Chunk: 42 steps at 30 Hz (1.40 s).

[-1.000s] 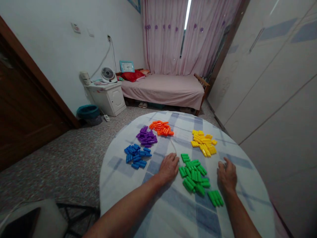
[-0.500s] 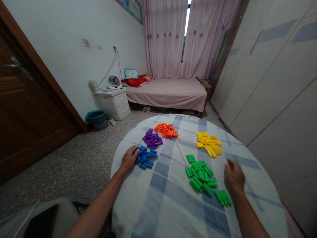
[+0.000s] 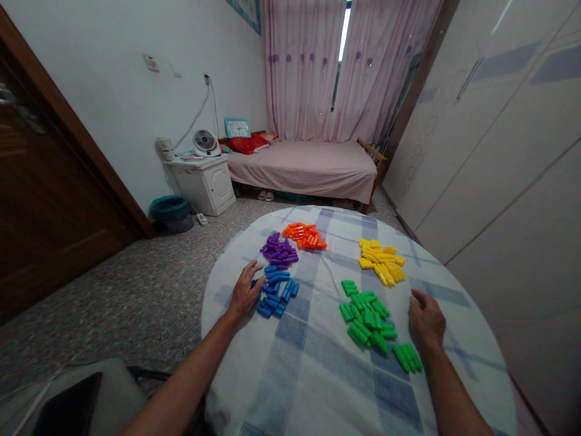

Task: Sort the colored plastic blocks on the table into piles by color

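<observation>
My left hand (image 3: 246, 290) is at the left edge of a pile of blue plastic pieces (image 3: 275, 290), its fingers apart and touching or nearly touching the nearest ones. Beyond that pile lies a heap of purple pieces (image 3: 279, 251), with orange pieces (image 3: 305, 235) just past it. My right hand (image 3: 426, 320) rests on the tablecloth with its fingers curled in and nothing visible in them. To its left are green pieces (image 3: 368, 318), some joined side by side in short rows. A pile of yellow pieces (image 3: 382, 260) lies farther back.
The round table wears a blue-and-white checked cloth (image 3: 313, 363). Past it are a bed (image 3: 308, 160), a white cabinet (image 3: 211, 184) with a fan (image 3: 206, 142), and a bin (image 3: 170, 209). A dark phone-like slab (image 3: 68, 406) lies at lower left. A wardrobe (image 3: 503, 157) stands at right.
The blue pieces have shifted right and spread out, and my left hand has moved slightly right and opened its fingers. My right hand stays in about the same place.
</observation>
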### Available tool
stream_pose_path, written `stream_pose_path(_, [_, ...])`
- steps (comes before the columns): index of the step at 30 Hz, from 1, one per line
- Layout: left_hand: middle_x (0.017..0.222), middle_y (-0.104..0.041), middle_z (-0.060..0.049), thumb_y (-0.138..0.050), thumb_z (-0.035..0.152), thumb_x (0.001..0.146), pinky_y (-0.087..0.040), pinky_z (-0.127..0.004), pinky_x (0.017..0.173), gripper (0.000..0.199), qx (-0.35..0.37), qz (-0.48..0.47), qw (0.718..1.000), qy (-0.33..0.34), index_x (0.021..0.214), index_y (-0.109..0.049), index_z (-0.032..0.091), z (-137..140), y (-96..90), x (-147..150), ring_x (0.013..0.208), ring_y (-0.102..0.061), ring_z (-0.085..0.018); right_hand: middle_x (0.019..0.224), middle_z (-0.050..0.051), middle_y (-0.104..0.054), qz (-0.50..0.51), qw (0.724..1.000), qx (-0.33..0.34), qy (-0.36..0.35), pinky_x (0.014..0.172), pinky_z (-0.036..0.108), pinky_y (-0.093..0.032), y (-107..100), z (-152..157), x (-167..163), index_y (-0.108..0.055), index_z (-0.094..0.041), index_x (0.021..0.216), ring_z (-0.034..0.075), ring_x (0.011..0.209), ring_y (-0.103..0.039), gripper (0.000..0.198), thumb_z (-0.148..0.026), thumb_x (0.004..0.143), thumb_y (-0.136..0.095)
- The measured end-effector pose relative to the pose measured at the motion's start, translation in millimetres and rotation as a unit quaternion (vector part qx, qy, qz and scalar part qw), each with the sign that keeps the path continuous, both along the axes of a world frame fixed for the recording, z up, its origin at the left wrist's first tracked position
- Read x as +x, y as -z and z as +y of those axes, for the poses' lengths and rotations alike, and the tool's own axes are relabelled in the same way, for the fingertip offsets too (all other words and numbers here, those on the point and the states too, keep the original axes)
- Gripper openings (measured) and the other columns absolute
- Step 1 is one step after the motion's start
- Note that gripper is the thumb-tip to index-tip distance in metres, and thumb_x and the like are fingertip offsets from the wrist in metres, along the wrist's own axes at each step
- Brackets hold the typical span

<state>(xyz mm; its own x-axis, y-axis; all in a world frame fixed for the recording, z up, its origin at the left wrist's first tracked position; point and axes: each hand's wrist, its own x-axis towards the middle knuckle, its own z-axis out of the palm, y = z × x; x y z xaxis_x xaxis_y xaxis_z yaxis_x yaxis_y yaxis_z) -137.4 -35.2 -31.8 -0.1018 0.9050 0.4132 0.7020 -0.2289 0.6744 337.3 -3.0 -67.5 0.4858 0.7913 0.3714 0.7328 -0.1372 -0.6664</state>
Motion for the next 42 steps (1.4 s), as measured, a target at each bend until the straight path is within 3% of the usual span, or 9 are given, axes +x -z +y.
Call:
stream_pose_path(3, [0.134, -0.05, -0.01, -0.043, 0.044, 0.088, -0.033, -0.041, 0.109, 0.045, -0.048, 0.004, 0.998, 0.051, 0.122, -0.055, 0.018, 14, 0.5, 2, 0.127, -0.043, -0.022, 0.104, 0.013, -0.063, 0.009, 1.0, 0.001, 0.002, 0.084, 0.039, -0.042, 0, 0, 0, -0.064, -0.011, 0.109, 0.025, 0.09, -0.056, 0.049, -0.037, 0.074, -0.04])
stream_pose_path(6, [0.131, -0.054, -0.008, -0.046, 0.045, 0.087, -0.034, -0.042, 0.108, 0.042, -0.062, 0.022, 0.994, 0.088, 0.118, -0.059, 0.02, 18, 0.6, 6, 0.124, -0.047, -0.022, 0.104, 0.013, -0.063, 0.02, 1.0, -0.001, 0.002, 0.083, 0.039, -0.042, -2, 0, -1, -0.065, -0.012, 0.107, 0.025, 0.089, -0.056, 0.048, -0.037, 0.073, -0.041])
stream_pose_path(17, [0.115, -0.061, -0.007, -0.049, 0.04, 0.086, -0.044, -0.039, 0.099, 0.03, -0.055, 0.013, 0.99, 0.13, 0.106, -0.065, 0.023, -14, -11.4, 25, 0.11, -0.056, -0.021, 0.099, 0.012, -0.063, 0.02, 1.0, 0.01, 0.001, 0.079, 0.037, -0.043, -3, 0, -3, -0.065, -0.012, 0.105, 0.023, 0.083, -0.056, 0.047, -0.039, 0.074, -0.041])
stream_pose_path(21, [0.125, -0.057, -0.008, -0.047, 0.042, 0.087, -0.038, -0.041, 0.105, 0.038, -0.046, 0.03, 0.99, 0.132, 0.114, -0.062, 0.021, 2, -10.5, 28, 0.12, -0.05, -0.023, 0.099, 0.012, -0.063, 0.014, 1.0, 0.013, -0.004, 0.08, 0.037, -0.043, -2, 0, -2, -0.065, -0.012, 0.105, 0.023, 0.083, -0.056, 0.049, -0.039, 0.074, -0.04])
stream_pose_path(24, [0.136, -0.051, -0.006, -0.048, 0.045, 0.086, -0.034, -0.042, 0.108, 0.045, -0.067, 0.055, 0.981, 0.173, 0.125, -0.056, 0.024, 13, -9.2, 32, 0.127, -0.044, -0.024, 0.099, 0.013, -0.064, 0.014, 1.0, 0.013, -0.005, 0.08, 0.037, -0.043, -1, 0, -2, -0.065, -0.012, 0.106, 0.023, 0.084, -0.056, 0.049, -0.039, 0.074, -0.04])
stream_pose_path(29, [0.131, -0.056, -0.003, -0.049, 0.046, 0.086, -0.034, -0.04, 0.108, 0.043, -0.089, 0.082, 0.966, 0.227, 0.123, -0.057, 0.029, 10, -13.4, 41, 0.124, -0.048, -0.022, 0.102, 0.012, -0.064, 0.023, 1.0, 0.019, -0.008, 0.082, 0.037, -0.042, -3, -1, -4, -0.064, -0.013, 0.105, 0.023, 0.086, -0.056, 0.047, -0.038, 0.074, -0.039])
stream_pose_path(35, [0.132, -0.053, -0.006, -0.049, 0.045, 0.085, -0.038, -0.04, 0.105, 0.042, -0.073, 0.073, 0.975, 0.196, 0.121, -0.059, 0.025, 1, -17.1, 51, 0.123, -0.048, -0.023, 0.101, 0.012, -0.064, 0.029, 0.999, 0.021, -0.006, 0.082, 0.037, -0.042, -3, 0, -4, -0.065, -0.013, 0.103, 0.023, 0.085, -0.056, 0.046, -0.038, 0.074, -0.04])
stream_pose_path(38, [0.137, -0.049, -0.007, -0.048, 0.045, 0.086, -0.036, -0.04, 0.107, 0.043, -0.049, 0.086, 0.979, 0.18, 0.121, -0.058, 0.023, 12, -18.9, 57, 0.126, -0.045, -0.023, 0.101, 0.012, -0.064, 0.024, 0.999, 0.022, -0.004, 0.082, 0.037, -0.042, -2, 0, -3, -0.065, -0.013, 0.103, 0.023, 0.086, -0.056, 0.046, -0.038, 0.074, -0.04])
stream_pose_path(42, [0.138, -0.047, -0.009, -0.049, 0.046, 0.086, -0.034, -0.039, 0.108, 0.044, -0.064, 0.124, 0.965, 0.224, 0.121, -0.058, 0.021, 31, -22.7, 72, 0.128, -0.043, -0.023, 0.101, 0.012, -0.064, 0.021, 1.0, 0.021, -0.006, 0.083, 0.037, -0.042, -2, -1, -3, -0.065, -0.013, 0.103, 0.023, 0.088, -0.056, 0.046, -0.038, 0.074, -0.039])
